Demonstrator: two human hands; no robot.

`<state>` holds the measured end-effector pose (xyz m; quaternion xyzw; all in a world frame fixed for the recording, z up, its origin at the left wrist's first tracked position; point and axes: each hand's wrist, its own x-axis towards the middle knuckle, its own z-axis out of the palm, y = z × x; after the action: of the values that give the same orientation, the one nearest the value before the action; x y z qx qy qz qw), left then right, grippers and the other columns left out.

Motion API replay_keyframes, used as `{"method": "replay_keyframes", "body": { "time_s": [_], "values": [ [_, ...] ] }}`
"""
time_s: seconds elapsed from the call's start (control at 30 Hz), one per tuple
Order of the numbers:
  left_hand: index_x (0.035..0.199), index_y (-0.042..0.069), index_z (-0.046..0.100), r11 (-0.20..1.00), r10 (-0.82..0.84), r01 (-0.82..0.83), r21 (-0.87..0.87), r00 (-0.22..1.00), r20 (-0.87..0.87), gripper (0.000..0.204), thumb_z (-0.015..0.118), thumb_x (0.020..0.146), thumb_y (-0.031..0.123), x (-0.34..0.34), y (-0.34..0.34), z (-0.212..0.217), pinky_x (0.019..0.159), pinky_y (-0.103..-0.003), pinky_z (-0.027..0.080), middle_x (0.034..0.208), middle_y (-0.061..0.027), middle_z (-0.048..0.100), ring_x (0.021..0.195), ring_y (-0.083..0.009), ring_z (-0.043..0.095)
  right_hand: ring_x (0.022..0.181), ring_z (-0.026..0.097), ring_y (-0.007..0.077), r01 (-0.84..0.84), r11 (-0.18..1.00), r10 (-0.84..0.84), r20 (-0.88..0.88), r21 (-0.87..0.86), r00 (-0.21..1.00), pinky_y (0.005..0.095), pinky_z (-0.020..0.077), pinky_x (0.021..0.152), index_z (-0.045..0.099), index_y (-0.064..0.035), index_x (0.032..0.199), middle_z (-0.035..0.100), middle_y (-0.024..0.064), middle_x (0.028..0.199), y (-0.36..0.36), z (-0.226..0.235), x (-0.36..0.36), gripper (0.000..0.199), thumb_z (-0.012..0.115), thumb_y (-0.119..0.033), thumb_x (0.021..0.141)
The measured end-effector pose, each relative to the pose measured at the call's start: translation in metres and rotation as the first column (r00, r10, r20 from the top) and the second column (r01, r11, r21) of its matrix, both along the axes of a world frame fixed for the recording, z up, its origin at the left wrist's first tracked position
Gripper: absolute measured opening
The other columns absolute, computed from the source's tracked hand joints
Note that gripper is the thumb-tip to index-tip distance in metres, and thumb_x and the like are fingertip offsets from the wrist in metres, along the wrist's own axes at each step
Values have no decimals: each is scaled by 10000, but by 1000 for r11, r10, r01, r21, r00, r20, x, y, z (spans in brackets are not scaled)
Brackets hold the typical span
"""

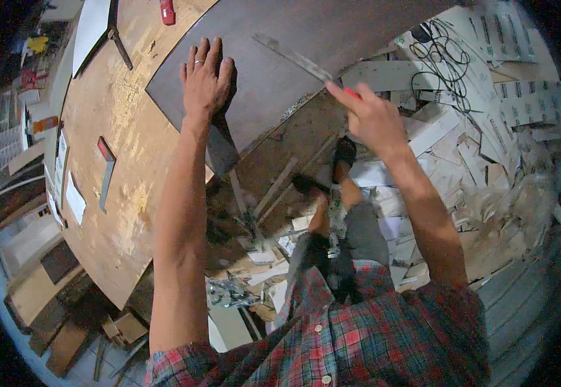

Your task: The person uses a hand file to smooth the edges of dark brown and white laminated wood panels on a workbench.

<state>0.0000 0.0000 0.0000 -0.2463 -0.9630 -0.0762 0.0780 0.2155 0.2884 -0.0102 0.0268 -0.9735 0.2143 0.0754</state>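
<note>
A large dark grey-brown sheet (pixel 274 84) lies on the wooden worktable, its near right edge rough and chipped. My left hand (pixel 207 80) rests palm down on it near the left corner, fingers stretched forward, a ring on one finger. In my closed right hand (pixel 377 122) is the red handle of a long flat file (pixel 296 59). The file's thin grey blade points away to the upper left, over the sheet. I cannot tell whether the blade touches the sheet's surface.
On the worktable (pixel 135 129) lie a red-handled flat tool (pixel 107 169), a red object (pixel 167 11) and a white piece (pixel 75 198). Coiled black cable (pixel 448 61) lies at the right. Offcuts and scraps (pixel 383 193) cover the floor around my feet. Boards (pixel 41 284) stand at the left.
</note>
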Motion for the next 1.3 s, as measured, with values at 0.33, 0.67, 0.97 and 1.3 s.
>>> {"method": "replay_keyframes", "body": {
  "time_s": [0.33, 0.67, 0.97, 1.3],
  "values": [
    [1552, 220, 425, 994, 11, -18, 105, 998, 62, 594, 459, 1014, 470, 29, 36, -35, 1238, -529, 163, 1631, -96, 356, 1532, -316, 253, 724, 692, 324, 16, 998, -21, 96, 56, 995, 482, 586, 597, 578, -342, 1423, 615, 92, 954, 51, 9, 85, 547, 547, -119, 924],
    [1529, 158, 463, 996, 4, -4, 93, 1000, 8, 579, 446, 1026, 445, 23, 28, -23, 1226, -518, 190, 1605, -142, 392, 1510, -361, 289, 661, 672, 339, 25, 999, -24, 11, -31, 1000, 453, 578, 565, 599, -360, 1392, 607, 99, 904, 46, -8, 130, 531, 555, -124, 918],
    [1547, 202, 434, 996, -9, 7, 88, 1000, 13, 580, 448, 1020, 444, 12, 17, -30, 1226, -547, 184, 1620, -114, 372, 1518, -344, 276, 641, 655, 321, 123, 986, -132, 76, 111, 988, 434, 574, 555, 647, -358, 1349, 596, 91, 883, 62, 4, 104, 505, 574, -127, 905],
    [1556, 198, 423, 997, -43, 41, 72, 999, 28, 588, 447, 1021, 442, 7, 20, -27, 1219, -560, 191, 1619, -114, 373, 1516, -355, 276, 752, 662, 344, 212, 961, -201, -76, 177, 977, 462, 572, 640, 612, -319, 1392, 616, 103, 950, 100, 10, 11, 586, 588, -53, 870]
  ]
}}
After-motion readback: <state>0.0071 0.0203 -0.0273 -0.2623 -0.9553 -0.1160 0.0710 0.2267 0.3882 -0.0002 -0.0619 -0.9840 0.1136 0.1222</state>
